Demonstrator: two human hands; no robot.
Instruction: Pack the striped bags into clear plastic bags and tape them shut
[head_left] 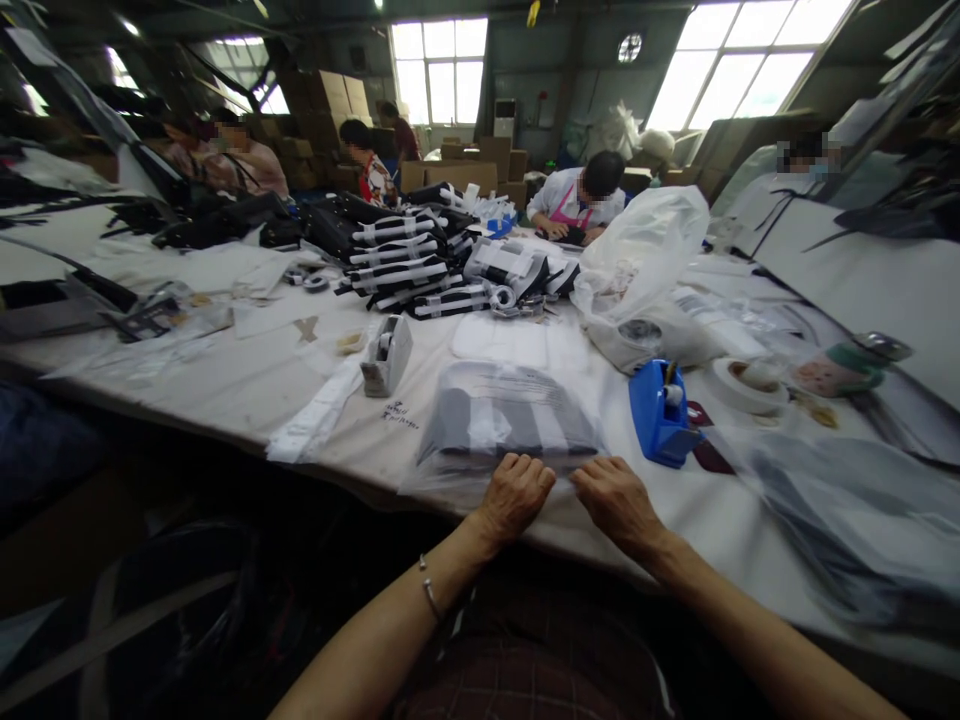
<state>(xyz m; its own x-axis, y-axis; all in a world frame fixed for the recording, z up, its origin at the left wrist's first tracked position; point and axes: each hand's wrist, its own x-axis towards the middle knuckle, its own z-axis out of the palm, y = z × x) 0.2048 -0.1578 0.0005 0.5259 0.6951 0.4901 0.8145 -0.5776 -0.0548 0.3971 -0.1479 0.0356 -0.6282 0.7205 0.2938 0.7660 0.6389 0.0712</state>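
A folded black-and-white striped garment in a clear plastic bag lies on the white table right in front of me. My left hand and my right hand rest side by side on the bag's near edge, fingers curled and pressed onto the plastic. A thin bracelet sits on my left wrist.
A blue tape dispenser stands right of the bag, a white one to its left. A pile of striped garments sits mid-table beside a large clear bag. Tape rolls lie at right. Several people work at the far side.
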